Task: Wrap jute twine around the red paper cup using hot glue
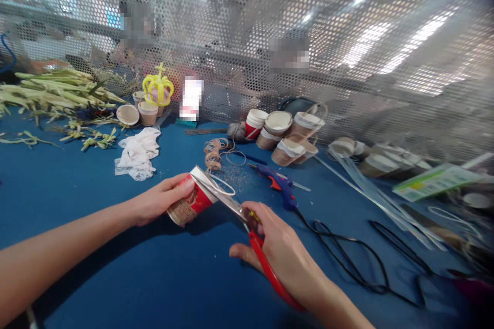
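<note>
A red paper cup [195, 196], tilted over the blue table, is gripped by my left hand [165, 196]. Twine wraps part of its lower side. In my right hand [283, 247] is a pair of scissors [266, 262] with red handles, its fingers around the grips. The blades meet the cup's upper edge, where a white strip of rim [227, 185] curls away from the cup. Behind the cup lies a coil of brown twine [214, 154]. A blue glue gun [278, 185] rests to the right of the scissors.
Twine-wrapped cups [289, 149] stand at the back, with a red cup stack [256, 122] beside them. Clear glue sticks [358, 185] and a black cord [347, 257] lie right. White cloth [139, 151], dried husks [57, 92], a phone [192, 97] and a perforated metal screen [239, 36] are beyond.
</note>
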`<control>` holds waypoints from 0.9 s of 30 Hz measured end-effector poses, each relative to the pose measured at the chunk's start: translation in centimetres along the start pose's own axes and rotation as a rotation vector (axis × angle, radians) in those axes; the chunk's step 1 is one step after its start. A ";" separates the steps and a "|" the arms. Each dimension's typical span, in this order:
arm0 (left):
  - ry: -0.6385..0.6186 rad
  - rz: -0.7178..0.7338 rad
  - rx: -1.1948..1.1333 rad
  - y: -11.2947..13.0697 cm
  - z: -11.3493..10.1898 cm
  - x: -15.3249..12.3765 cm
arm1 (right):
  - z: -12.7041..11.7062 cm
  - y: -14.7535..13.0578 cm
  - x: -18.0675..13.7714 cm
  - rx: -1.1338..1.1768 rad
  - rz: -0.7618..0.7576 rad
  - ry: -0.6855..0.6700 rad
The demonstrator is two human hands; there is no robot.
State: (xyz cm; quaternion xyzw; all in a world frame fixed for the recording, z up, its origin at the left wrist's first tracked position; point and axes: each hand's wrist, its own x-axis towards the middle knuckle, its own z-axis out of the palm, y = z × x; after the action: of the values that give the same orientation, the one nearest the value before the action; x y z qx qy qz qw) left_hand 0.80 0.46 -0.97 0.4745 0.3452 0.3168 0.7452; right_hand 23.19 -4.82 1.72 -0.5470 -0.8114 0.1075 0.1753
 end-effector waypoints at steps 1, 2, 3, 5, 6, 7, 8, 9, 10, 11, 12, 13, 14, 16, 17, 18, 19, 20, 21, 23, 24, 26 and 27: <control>-0.005 0.014 0.021 0.0 0.1 -0.1 | 0.0 0.0 0.0 0.000 -0.007 0.009; -0.012 0.023 0.038 0.0 0.2 -0.1 | 0.0 0.0 0.0 -0.002 -0.012 0.018; -0.015 0.030 0.051 0.1 0.3 -0.2 | 0.0 -0.1 0.0 -0.006 -0.012 0.022; -0.007 0.049 0.072 0.1 0.4 -0.2 | 0.1 -0.1 0.0 -0.020 0.002 0.020; 0.002 0.060 0.080 0.2 0.4 -0.2 | 0.1 -0.2 -0.1 -0.027 0.012 0.015; 0.014 0.067 0.088 0.2 0.4 -0.2 | 0.1 -0.2 -0.1 -0.033 0.020 0.011; 0.030 0.074 0.097 0.3 0.4 -0.2 | 0.1 -0.3 -0.1 -0.037 0.025 0.010; 0.049 0.082 0.107 0.3 0.4 -0.2 | 0.2 -0.3 -0.1 -0.039 0.029 0.013; 0.066 0.088 0.119 0.4 0.3 -0.2 | 0.2 -0.4 -0.2 -0.041 0.031 0.017; 0.080 0.094 0.129 0.4 0.3 -0.1 | 0.2 -0.4 -0.2 -0.041 0.033 0.021; 0.086 0.102 0.134 0.4 0.2 -0.1 | 0.2 -0.4 -0.2 -0.041 0.035 0.026; 0.085 0.109 0.133 0.4 0.0 -0.1 | 0.2 -0.4 -0.2 -0.040 0.037 0.029; 0.079 0.111 0.125 0.4 -0.1 0.0 | 0.2 -0.4 -0.2 -0.039 0.037 0.033; 0.053 0.095 0.077 0.4 -0.4 0.0 | 0.1 -0.3 -0.2 -0.036 0.038 0.037; 0.032 0.077 0.042 0.3 -0.5 0.1 | 0.1 -0.3 -0.3 -0.034 0.041 0.034; 0.009 0.052 0.008 0.3 -0.5 0.1 | 0.0 -0.3 -0.2 -0.032 0.046 0.026; -0.012 0.025 -0.019 0.3 -0.6 0.1 | -0.1 -0.3 -0.2 -0.031 0.051 0.014; -0.028 0.002 -0.034 0.3 -0.6 0.1 | -0.1 -0.2 -0.2 -0.028 0.055 0.001; -0.037 -0.012 -0.034 0.3 -0.5 0.1 | -0.1 -0.2 -0.2 -0.024 0.053 -0.011; -0.040 -0.006 0.025 0.3 -0.4 0.0 | -0.1 -0.2 -0.1 -0.012 0.039 -0.026; -0.042 0.010 0.076 0.4 -0.3 -0.1 | -0.1 -0.2 -0.1 -0.006 0.028 -0.028; -0.061 0.041 0.183 0.5 -0.2 -0.2 | -0.1 -0.2 0.0 0.002 0.011 -0.027; -0.070 0.051 0.226 0.6 -0.2 -0.2 | 0.0 -0.2 0.0 0.003 0.006 -0.023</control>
State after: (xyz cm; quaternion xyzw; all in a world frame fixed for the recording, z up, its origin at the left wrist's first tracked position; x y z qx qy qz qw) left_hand 0.45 0.56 -0.44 0.5751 0.3403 0.2781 0.6900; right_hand 23.03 -4.92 1.82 -0.5480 -0.8115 0.1156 0.1666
